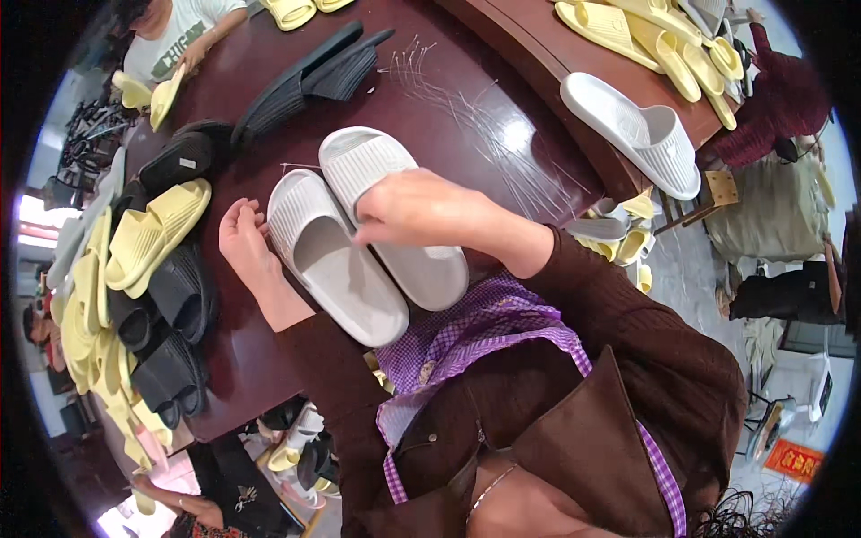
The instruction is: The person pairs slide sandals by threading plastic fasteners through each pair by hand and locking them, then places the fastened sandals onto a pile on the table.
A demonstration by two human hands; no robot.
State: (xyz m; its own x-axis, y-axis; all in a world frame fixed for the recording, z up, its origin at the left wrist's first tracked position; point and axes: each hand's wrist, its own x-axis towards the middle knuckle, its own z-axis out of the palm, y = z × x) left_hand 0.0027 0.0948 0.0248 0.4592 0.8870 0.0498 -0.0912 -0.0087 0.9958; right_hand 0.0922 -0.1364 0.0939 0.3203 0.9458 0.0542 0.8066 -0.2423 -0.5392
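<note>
Two grey slide sandals lie side by side on the dark red table [430, 117]. My left hand [244, 244] rests against the outer edge of the left grey sandal [330, 260], fingers curled at its side. My right hand [421, 215] lies over the strap of the right grey sandal [377, 166], gripping it from above. Both forearms wear brown sleeves.
Black sandals [309, 76] and thin clear plastic ties [466, 117] lie further back. A pile of yellow and black sandals [143, 269] fills the left edge. A white sandal [637, 130] and yellow ones [646, 36] sit on the right table. Another person [179, 36] works opposite.
</note>
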